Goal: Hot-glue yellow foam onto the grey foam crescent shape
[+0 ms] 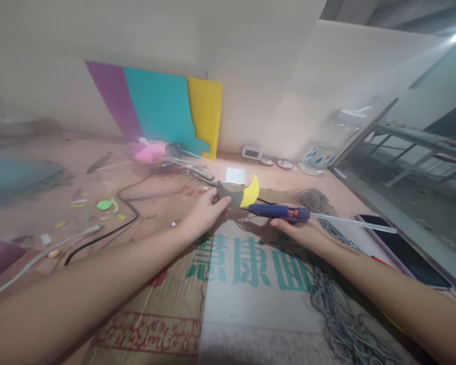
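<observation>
My left hand (205,215) pinches a small piece made of a grey cord-wrapped part and a yellow crescent (240,194), held just above the cardboard. My right hand (300,230) grips a blue glue gun (279,212) lying sideways, its nozzle pointing left at the yellow crescent. A clear glue stick (353,222) sticks out of the gun's back toward the right. Both hands are over a flattened cardboard sheet (228,284) with green printed characters.
Grey cord (338,314) lies piled on the cardboard's right side, with a loose tangle (313,199) behind the gun. A phone (406,251) rests at the table's right edge. Purple, teal and yellow sheets (163,109) lean on the wall. Black cable (125,213), scraps and tools lie left.
</observation>
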Demonstrator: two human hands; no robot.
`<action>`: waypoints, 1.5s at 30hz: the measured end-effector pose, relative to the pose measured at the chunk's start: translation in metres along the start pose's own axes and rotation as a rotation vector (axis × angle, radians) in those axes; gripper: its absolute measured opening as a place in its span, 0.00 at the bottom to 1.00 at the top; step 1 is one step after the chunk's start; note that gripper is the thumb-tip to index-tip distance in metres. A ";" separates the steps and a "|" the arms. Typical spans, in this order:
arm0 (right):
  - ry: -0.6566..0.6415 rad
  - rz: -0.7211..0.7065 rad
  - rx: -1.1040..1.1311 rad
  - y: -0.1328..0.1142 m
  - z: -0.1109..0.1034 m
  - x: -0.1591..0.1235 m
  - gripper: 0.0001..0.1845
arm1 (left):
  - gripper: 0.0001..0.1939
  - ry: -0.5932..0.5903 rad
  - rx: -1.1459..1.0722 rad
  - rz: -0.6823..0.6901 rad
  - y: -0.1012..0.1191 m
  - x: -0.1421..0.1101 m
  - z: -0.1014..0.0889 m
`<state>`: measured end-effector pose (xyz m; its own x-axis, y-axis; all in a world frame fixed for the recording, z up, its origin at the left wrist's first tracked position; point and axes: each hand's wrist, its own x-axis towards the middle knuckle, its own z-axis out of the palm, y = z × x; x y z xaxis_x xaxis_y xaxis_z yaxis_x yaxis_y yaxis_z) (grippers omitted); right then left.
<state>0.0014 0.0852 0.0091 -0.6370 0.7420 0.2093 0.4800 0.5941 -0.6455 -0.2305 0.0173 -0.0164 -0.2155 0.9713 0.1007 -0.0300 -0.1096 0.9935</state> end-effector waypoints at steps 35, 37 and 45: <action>0.023 -0.001 0.009 -0.007 -0.002 -0.001 0.14 | 0.10 -0.021 -0.063 -0.016 -0.006 0.001 0.000; 0.026 0.002 0.009 -0.009 -0.002 0.000 0.13 | 0.10 -0.015 -0.065 -0.022 -0.005 0.001 0.000; 0.000 0.010 -0.002 -0.017 -0.002 0.000 0.12 | 0.10 -0.032 -0.068 -0.029 -0.005 0.002 -0.001</action>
<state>-0.0056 0.0757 0.0221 -0.6324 0.7476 0.2027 0.4872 0.5874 -0.6462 -0.2312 0.0193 -0.0216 -0.1823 0.9804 0.0745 -0.1026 -0.0943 0.9902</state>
